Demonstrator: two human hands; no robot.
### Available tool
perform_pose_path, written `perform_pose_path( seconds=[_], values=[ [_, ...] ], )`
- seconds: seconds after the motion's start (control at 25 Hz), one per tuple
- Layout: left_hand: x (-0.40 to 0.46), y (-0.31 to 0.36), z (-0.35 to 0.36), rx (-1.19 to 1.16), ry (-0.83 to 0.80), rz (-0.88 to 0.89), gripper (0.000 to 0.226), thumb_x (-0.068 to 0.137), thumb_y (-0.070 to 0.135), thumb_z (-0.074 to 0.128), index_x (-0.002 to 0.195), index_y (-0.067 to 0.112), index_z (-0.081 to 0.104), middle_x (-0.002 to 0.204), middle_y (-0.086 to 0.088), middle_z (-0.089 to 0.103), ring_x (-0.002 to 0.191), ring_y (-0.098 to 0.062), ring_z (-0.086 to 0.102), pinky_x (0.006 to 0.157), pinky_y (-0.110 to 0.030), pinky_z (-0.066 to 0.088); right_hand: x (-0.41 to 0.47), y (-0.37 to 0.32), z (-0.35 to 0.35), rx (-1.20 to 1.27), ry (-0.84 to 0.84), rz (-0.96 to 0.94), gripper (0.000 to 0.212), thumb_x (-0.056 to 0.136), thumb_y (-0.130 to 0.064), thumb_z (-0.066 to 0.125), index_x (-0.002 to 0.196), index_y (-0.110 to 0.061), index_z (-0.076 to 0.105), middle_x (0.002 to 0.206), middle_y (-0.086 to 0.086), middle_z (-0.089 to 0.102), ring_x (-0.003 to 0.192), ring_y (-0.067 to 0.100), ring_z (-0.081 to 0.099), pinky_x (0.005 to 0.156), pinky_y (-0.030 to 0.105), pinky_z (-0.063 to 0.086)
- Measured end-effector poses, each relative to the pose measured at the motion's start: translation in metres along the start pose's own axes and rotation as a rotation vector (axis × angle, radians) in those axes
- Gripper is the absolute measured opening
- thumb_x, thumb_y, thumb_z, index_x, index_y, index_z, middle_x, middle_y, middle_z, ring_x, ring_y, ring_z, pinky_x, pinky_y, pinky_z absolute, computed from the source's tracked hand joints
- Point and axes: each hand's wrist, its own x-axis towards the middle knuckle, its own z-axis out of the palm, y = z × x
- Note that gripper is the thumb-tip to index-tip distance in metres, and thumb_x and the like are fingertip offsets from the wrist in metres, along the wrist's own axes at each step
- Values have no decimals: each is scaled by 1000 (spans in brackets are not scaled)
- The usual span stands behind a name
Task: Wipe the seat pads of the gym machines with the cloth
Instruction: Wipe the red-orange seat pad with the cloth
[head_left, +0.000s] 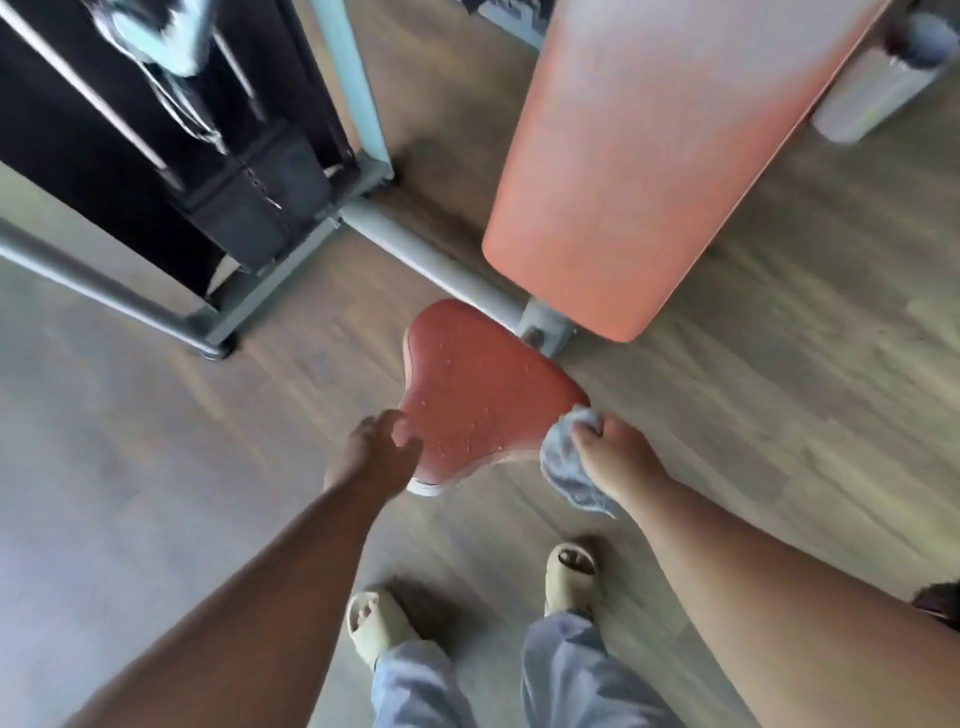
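1. Head view, nearest first: two feet in beige foam slides (571, 574) on grey-brown wood-look floor (130, 467), pale blue trousers above them.
2. R hand (605, 457) is fisted around a bunched pale blue-grey cloth (563, 467); cloth hangs below the fist, top edge touching or just beside the pad's near-right corner. Blur, can't tell which.
3. L hand (376, 449) holds nothing, fingers loosely spread, at the pad's near-left edge; contact vs hover unclear.
4. Target: red triangular vinyl seat pad (478, 395), droplets all over it, so judged sprayed but not yet wiped. It sits btwn the hands, just ahead of both.
5. Key relation: pad lies up-left of the cloth hand. Long axis runs from the narrow far end by the grey steel frame tube (431, 254) to the wide near edge. R hand has the cloth, so it's the working one; first stroke prob goes leftward across the wide end.
6. Farther: long orange-red padded backrest (649, 171) beyond the seat, black weight stack (249, 197) far left.
7. Counts: 1 cloth, 1 seat pad, 1 backrest, 2 hands.
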Motion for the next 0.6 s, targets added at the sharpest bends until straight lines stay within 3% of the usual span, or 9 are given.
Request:
perform_pose_path(
  seconds=[0.08, 0.16, 0.24, 0.32, 0.44, 0.52, 0.6],
  values=[
    [48, -14, 35, -6, 75, -84, 52, 93, 49, 49, 141, 29, 45, 136, -11, 52, 121, -34, 53, 99, -47, 44, 39, 27, 31, 148, 154, 45, 32, 100, -31, 49, 124, -13, 61, 125, 13, 66, 119, 32, 59, 93, 32, 41],
    [85, -25, 70, -57, 131, -165, 54, 97, 54, 38, 145, 28, 38, 142, -12, 49, 125, -37, 50, 99, -49, 40, 74, 52, 65, 136, 202, -118, 35, 99, -26, 53, 131, -14, 58, 134, 8, 61, 127, 27, 54, 103, 31, 39],
    [105, -33, 97, -113, 204, -202, 49, 98, 53, 36, 141, 30, 43, 136, -11, 56, 118, -38, 55, 90, -44, 40, 104, 69, 94, 13, 209, -278, 44, 97, -27, 55, 137, -9, 52, 143, 11, 53, 133, 29, 47, 110, 35, 34],
    [111, -42, 115, -127, 324, -212, 44, 97, 52, 39, 135, 33, 50, 130, -9, 61, 111, -38, 59, 82, -40, 38, 133, 79, 122, -96, 248, -328, 58, 94, -41, 46, 140, -5, 46, 145, 16, 47, 135, 36, 41, 115, 44, 32],
    [116, -48, 123, -142, 400, -189, 41, 95, 51, 43, 132, 36, 53, 127, -7, 64, 109, -38, 59, 84, -40, 41, 168, 56, 140, -191, 419, -149, 76, 87, -50, 34, 145, -2, 43, 149, 21, 44, 139, 40, 36, 118, 51, 25],
    [117, -50, 126, -160, 428, -164, 42, 92, 54, 43, 130, 37, 54, 124, -6, 65, 106, -38, 60, 83, -40, 42, 173, 24, 148, -294, 424, -58, 79, 86, -50, 33, 150, -3, 37, 155, 20, 39, 143, 37, 33, 119, 52, 22],
    [116, -50, 127, -178, 442, -145, 50, 86, 57, 38, 129, 37, 55, 123, -6, 66, 106, -38, 60, 81, -39, 41, 166, 8, 159, -406, 402, -274, 79, 88, -52, 35, 152, -6, 34, 157, 18, 36, 146, 35, 31, 119, 51, 18]
  ],
)
